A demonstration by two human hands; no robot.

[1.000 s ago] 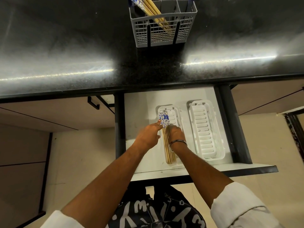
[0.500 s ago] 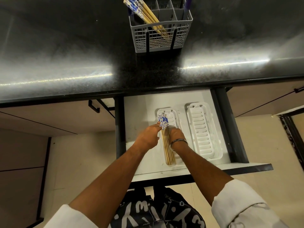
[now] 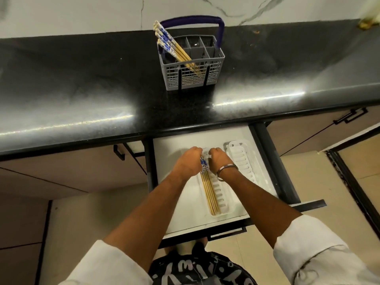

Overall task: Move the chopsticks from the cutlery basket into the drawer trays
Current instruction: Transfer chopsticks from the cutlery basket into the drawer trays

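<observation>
Head camera looks down over a black countertop (image 3: 82, 89) and an open white drawer (image 3: 174, 153) below it. Two white slotted trays lie side by side in the drawer: the left tray (image 3: 223, 202) holds a bundle of wooden chopsticks (image 3: 209, 192) with blue-and-white patterned tops, lying lengthwise along its left side with the plain tips toward the person; the right tray (image 3: 244, 161) has nothing visible in it. Both hands are at the far end of the left tray, over the patterned ends of that bundle. The left hand (image 3: 188, 161) has its fingers curled down beside and onto the chopstick tops, apparently touching them, though the fingertips are hidden, so I cannot tell whether it actually grips them. The right hand (image 3: 219, 159), with a metal bangle (image 3: 226, 171) on its wrist, is curled knuckles-up just right of the bundle; whether its fingers clasp anything cannot be told either. On the countertop, near the wall, stands a grey cutlery basket (image 3: 193, 77) with a dark blue handle (image 3: 191, 19). More chopsticks of the same kind (image 3: 174, 50) lean in its front left compartment, patterned tops pointing up and to the left, past the rim. White rolled sleeves (image 3: 308, 256) cover the upper arms.
</observation>
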